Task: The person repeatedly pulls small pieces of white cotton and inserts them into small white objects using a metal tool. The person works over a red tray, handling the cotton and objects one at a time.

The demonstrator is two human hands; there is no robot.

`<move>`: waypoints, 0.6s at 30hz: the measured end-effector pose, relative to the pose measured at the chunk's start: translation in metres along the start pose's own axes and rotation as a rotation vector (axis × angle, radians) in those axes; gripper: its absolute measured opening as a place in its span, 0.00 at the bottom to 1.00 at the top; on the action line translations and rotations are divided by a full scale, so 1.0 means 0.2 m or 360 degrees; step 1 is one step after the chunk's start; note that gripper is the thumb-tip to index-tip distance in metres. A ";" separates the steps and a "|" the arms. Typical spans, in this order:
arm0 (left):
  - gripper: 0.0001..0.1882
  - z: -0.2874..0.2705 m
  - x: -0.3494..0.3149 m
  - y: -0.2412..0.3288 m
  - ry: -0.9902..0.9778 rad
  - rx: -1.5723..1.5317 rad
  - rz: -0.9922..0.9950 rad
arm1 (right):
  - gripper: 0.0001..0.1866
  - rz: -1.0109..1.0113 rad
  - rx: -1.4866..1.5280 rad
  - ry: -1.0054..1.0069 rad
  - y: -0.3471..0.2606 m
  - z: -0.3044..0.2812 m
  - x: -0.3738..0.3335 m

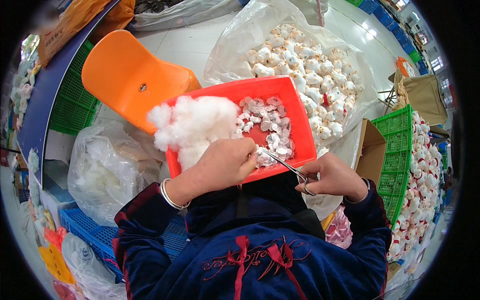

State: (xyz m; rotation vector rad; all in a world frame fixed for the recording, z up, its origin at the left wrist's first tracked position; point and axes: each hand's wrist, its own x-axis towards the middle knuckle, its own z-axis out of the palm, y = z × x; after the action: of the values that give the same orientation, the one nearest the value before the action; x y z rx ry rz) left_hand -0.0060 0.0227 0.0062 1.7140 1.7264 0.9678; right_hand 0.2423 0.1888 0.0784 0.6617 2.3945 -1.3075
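My right hand (334, 176) has its fingers in the loops of slim metal forceps (284, 163), which point left and away from me. Their tip meets the fingertips of my left hand (226, 161), closed in a pinch over the near side of a red plastic bin (304, 131). Whatever the left fingers grip is mostly hidden; something small and white shows at the tip. Fluffy white stuffing (207, 117) fills the bin's left part and spills over its edge. Small white fabric pieces (277, 125), some flat and some plump, lie at its right.
An orange chair (130, 75) stands at the far left. Beyond the bin, a clear plastic bag (227, 55) holds many small white plush toys (320, 75). Green crates (392, 160) with more toys are at right. A bag of stuffing (107, 170) and blue crate (92, 225) sit at left.
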 end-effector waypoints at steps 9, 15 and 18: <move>0.07 -0.15 -0.04 -0.14 0.0086 -0.0321 -0.0365 | 0.12 0.0054 0.0367 -0.0355 0.18 -0.09 -0.05; 0.18 -0.11 -0.01 -0.07 -0.0017 -0.0500 -0.0195 | 0.12 0.0077 0.0290 -0.0037 0.14 -0.10 -0.09; 0.20 -0.08 0.05 0.00 0.0000 -0.0558 -0.0020 | 0.12 0.0064 0.0220 -0.0025 0.09 -0.10 -0.10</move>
State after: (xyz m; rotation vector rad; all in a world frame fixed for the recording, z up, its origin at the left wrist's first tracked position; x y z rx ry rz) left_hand -0.0183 0.0299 0.0173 1.4733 1.4612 1.1841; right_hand 0.2674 0.2097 0.0859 0.7305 2.2821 -1.4653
